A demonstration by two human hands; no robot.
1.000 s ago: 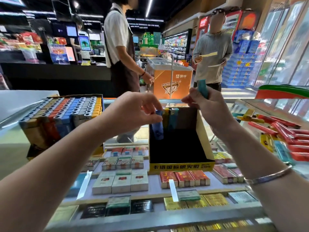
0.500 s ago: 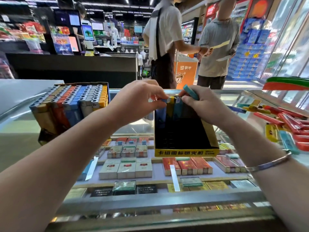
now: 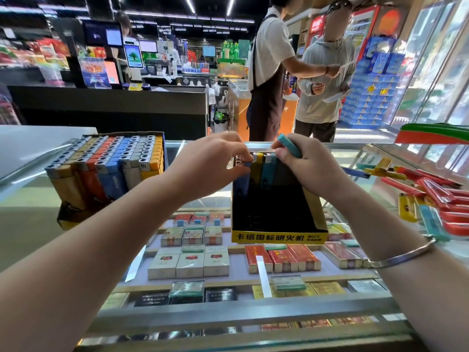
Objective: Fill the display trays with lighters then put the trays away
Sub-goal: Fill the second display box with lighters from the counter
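A black and yellow display tray [image 3: 278, 237] stands on the glass counter before me, nearly all its slots bare. In its back row stand a blue lighter [image 3: 242, 182], a yellow lighter [image 3: 256, 168] and a teal lighter [image 3: 269, 171]. My left hand [image 3: 213, 161] pinches the top of the blue lighter at the tray's back left corner. My right hand [image 3: 312, 166] holds another teal lighter [image 3: 289, 147] in its curled fingers while its fingertips touch the tops of the standing ones. A full tray of lighters [image 3: 106, 168] sits to the left.
Loose red, yellow and teal lighters [image 3: 431, 196] lie scattered on the glass at the right. Cigarette packs [image 3: 189, 260] fill the case under the glass. Two people [image 3: 269, 72] stand beyond the counter by an orange freezer.
Both hands came down to the tray's back row. The blue lighter sank into its slot, and my right hand with the teal lighter dropped from above the tray to the standing lighters.
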